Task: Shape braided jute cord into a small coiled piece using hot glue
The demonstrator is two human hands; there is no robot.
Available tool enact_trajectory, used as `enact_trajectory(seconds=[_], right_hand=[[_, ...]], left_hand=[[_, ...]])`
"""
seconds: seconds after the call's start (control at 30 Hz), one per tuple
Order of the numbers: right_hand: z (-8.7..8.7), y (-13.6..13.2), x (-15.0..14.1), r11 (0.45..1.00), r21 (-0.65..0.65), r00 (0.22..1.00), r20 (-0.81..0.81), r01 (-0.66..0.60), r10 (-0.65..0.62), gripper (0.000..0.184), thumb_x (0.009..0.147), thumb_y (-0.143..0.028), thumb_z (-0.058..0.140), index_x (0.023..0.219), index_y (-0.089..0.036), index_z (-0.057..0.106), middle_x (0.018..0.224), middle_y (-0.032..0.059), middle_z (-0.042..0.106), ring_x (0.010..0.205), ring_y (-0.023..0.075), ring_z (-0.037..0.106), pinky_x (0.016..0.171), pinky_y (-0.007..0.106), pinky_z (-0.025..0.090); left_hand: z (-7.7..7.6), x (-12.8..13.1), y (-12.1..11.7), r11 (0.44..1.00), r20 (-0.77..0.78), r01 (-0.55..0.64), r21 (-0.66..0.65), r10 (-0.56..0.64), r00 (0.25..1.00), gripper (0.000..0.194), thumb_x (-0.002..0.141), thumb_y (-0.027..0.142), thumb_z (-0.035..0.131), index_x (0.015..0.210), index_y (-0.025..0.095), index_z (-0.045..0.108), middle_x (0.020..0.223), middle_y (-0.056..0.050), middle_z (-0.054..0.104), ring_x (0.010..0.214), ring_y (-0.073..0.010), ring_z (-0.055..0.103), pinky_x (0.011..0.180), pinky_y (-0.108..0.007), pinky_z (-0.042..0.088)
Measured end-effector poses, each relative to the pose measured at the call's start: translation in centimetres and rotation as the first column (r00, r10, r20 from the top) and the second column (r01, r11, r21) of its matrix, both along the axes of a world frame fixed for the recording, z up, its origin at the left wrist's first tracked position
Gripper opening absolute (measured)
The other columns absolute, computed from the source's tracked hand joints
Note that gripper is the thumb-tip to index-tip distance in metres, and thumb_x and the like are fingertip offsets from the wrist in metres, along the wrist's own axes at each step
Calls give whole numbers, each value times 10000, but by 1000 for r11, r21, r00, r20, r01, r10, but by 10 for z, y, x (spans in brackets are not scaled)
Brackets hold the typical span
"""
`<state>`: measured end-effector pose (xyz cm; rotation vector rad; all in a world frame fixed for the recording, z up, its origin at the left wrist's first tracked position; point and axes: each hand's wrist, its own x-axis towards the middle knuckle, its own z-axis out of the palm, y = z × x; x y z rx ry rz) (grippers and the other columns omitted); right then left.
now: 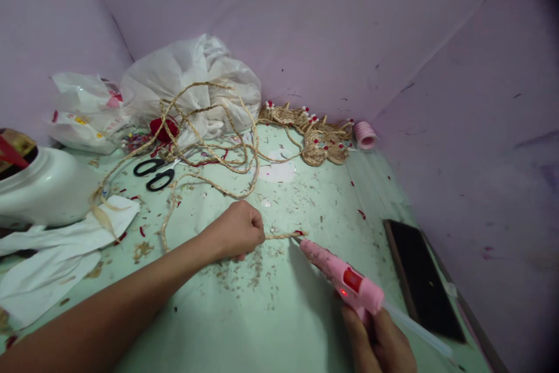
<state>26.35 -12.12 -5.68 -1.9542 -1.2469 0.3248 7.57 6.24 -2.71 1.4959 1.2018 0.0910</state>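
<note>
My left hand (241,231) is closed around a braided straw cord (279,237), whose short end sticks out to the right over the table. A bit of red thread shows at that end. In my right hand (379,343) is a pink hot glue gun (338,274), its red light lit and a clear glue stick (419,329) sticking out behind. The gun's metal nozzle is at the cord's end; whether it touches cannot be made out. More of the cord lies in loose loops (254,157) beyond my left hand.
Black-handled scissors (161,180), a red yarn ball (164,128) and plastic bags (192,70) lie at the back left. Woven straw pieces (325,143) and a pink spool (365,135) sit by the wall. At left are a white jar (48,187) and white cloth (56,268); right, a dark flat slab (423,280).
</note>
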Motion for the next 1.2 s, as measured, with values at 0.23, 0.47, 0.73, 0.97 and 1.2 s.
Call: enact_trajectory(seconds=[0.23, 0.47, 0.73, 0.97, 1.2], right_hand=[[-2, -2, -7, 997, 21, 995, -68, 73, -71, 365, 820, -467, 510, 1016, -176, 611, 940, 98, 660, 871, 259, 603, 862, 366, 468], [-7, -5, 9, 999, -10, 999, -9, 41, -42, 361, 805, -452, 533, 1001, -161, 616, 876, 103, 684, 758, 240, 631, 738, 338, 518], [-2, -3, -4, 990, 16, 990, -21, 137, -137, 322, 811, -469, 519, 931, -187, 620, 814, 81, 665, 720, 229, 611, 701, 319, 521], [3, 2, -5, 997, 52, 998, 22, 50, -51, 369, 798, -529, 504, 868, -190, 632, 673, 49, 630, 624, 214, 594, 589, 292, 512], [5, 3, 1, 999, 39, 998, 61, -8, 6, 308, 782, -475, 540, 781, -188, 651, 555, 21, 589, 532, 195, 569, 505, 273, 489]], left_hand=[[-1, 0, 0, 1000, 3, 6, 0, -6, 1000, 86, 535, 191, 448, 523, 150, 522, 390, 13, 489, 292, -106, 457, 274, -170, 305], [-2, -1, 0, 1000, -2, 7, 0, -7, 1000, 90, 538, 191, 444, 533, 150, 525, 394, 13, 491, 293, -108, 459, 280, -175, 311], [1, 1, 0, 1000, -1, 3, -12, -3, 1000, 77, 539, 185, 454, 537, 148, 521, 402, 14, 492, 293, -102, 456, 277, -170, 303], [-1, 0, 0, 1000, -25, 7, 1, -7, 1000, 87, 551, 187, 457, 552, 144, 533, 410, 15, 492, 306, -99, 467, 290, -166, 304], [-3, 0, 1, 1000, -10, 14, 11, -14, 1000, 87, 542, 187, 452, 542, 144, 527, 414, 10, 498, 303, -103, 465, 285, -171, 307]])
